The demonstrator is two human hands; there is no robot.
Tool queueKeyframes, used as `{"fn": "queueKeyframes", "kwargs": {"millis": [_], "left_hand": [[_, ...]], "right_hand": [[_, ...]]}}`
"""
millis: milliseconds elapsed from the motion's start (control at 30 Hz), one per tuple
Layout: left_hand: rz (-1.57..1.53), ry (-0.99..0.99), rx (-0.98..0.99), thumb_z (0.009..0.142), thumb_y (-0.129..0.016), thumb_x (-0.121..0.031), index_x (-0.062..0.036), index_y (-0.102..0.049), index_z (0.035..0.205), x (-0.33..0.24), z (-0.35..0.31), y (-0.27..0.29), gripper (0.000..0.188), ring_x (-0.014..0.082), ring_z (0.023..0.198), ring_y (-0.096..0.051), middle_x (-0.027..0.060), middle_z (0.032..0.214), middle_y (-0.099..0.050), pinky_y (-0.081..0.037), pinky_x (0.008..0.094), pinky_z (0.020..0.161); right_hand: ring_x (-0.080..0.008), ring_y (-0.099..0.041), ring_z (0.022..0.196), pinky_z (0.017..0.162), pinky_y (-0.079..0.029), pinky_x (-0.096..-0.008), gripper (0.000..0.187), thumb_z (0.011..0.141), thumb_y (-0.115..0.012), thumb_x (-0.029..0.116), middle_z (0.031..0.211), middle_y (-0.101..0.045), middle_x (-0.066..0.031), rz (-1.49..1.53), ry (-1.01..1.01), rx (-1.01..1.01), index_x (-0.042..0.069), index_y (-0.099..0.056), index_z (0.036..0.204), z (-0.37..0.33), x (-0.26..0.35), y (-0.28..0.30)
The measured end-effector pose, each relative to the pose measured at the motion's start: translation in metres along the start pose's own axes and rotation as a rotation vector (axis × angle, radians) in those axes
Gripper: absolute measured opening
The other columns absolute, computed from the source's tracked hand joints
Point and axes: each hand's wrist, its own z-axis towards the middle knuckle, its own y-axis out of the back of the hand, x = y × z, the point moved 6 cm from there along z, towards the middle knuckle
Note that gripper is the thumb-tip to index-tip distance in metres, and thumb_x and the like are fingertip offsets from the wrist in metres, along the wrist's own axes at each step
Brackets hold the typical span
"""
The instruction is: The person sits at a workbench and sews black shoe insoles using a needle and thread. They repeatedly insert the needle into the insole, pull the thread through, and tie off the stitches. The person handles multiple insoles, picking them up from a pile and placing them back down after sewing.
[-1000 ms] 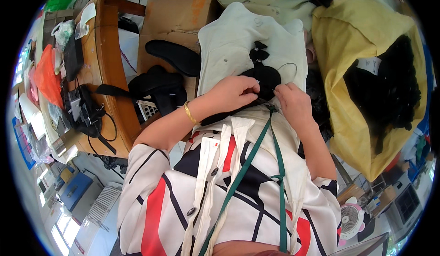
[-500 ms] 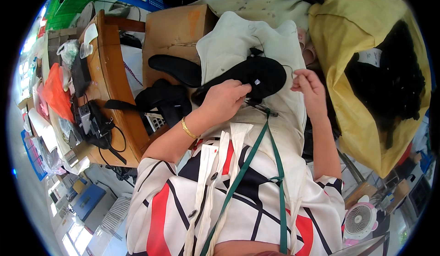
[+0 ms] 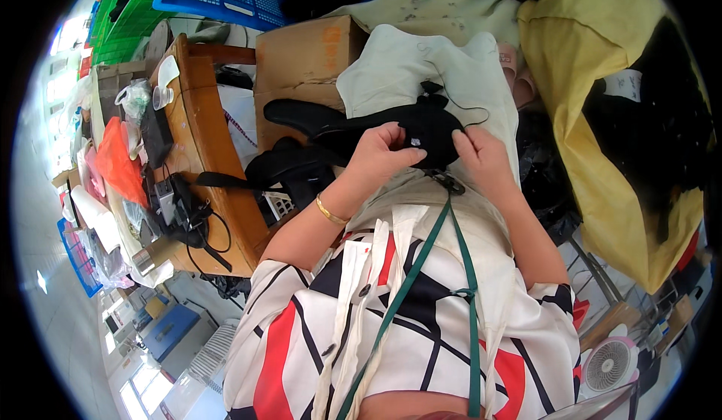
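On my lap over a pale cloth [image 3: 383, 66], a black cloth shoe [image 3: 436, 123] lies with its rounded end to the right and a small white label on it. My left hand [image 3: 382, 153] grips it near the label, thumb and fingers closed on the fabric. At the rounded end, my right hand [image 3: 481, 153] pinches the edge. A thin dark thread [image 3: 472, 109] loops from that end up over the cloth. Whether a needle is between the right fingers, I cannot tell. Snips [image 3: 449, 182] hang below the shoe on a green cord [image 3: 465, 262].
More black shoe pieces [image 3: 297, 172] lie to the left, before a cardboard box [image 3: 301, 55]. A wooden table [image 3: 203, 119] stands further left, holding bags and a black cabled device. At right sits a yellow sack [image 3: 556, 81] of black material, with a small fan [image 3: 608, 363] below.
My right hand has come left and down from beside the shoe onto its rounded end. My left thumb now lies near the label. The whole view has shifted slightly.
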Motion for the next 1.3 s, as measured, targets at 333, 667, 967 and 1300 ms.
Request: {"fn": "queueKeyframes", "kwargs": {"millis": [333,667,967,1300], "left_hand": [[0.538,-0.264,-0.006,0.076,-0.076,-0.01,0.001,-0.058,0.085,0.0,0.007,-0.015,0.023,0.0095,0.071,-0.049,0.0069,0.078,-0.055,-0.044,0.0278,0.065],[-0.177,0.178,0.111,0.093,-0.064,-0.035,0.0009,-0.06,0.098,0.015,0.019,0.0,0.036,0.0165,0.085,-0.058,0.0064,0.094,-0.063,-0.047,0.0305,0.079],[-0.704,0.28,0.197,0.092,-0.022,-0.078,0.0174,-0.022,0.144,-0.03,0.017,-0.018,0.109,0.0206,0.105,-0.056,0.0183,0.127,-0.053,-0.045,0.03,0.099],[-0.745,0.263,0.24,0.091,-0.026,-0.076,0.0135,-0.027,0.142,-0.025,0.015,-0.033,0.103,0.0231,0.113,-0.056,0.0188,0.134,-0.051,-0.044,0.0305,0.101]], "right_hand": [[-0.0335,-0.058,0.078,0.068,-0.048,-0.0401,0.016,0.08,-0.07,0.014,0.08,-0.06,-0.0143,-0.107,0.35,-0.042,0.002,-0.059,0.082,0.02,0.043,-0.02],[-0.0118,-0.053,0.075,0.071,-0.045,-0.0257,0.026,0.099,-0.058,0.023,0.085,-0.06,-0.0058,0.197,-0.076,-0.169,-0.002,-0.063,0.103,0.029,-0.017,0.017],[-0.0102,-0.054,0.07,0.066,-0.046,-0.0248,0.046,0.1,-0.056,0.042,0.075,-0.057,-0.0012,0.389,-0.261,0.033,-0.001,-0.063,0.087,0.027,-0.041,0.002],[-0.0098,-0.059,0.069,0.061,-0.05,-0.0246,0.051,0.095,-0.06,0.049,0.077,-0.063,-0.003,0.404,-0.393,0.145,-0.001,-0.066,0.089,0.028,-0.048,0.006]]}}
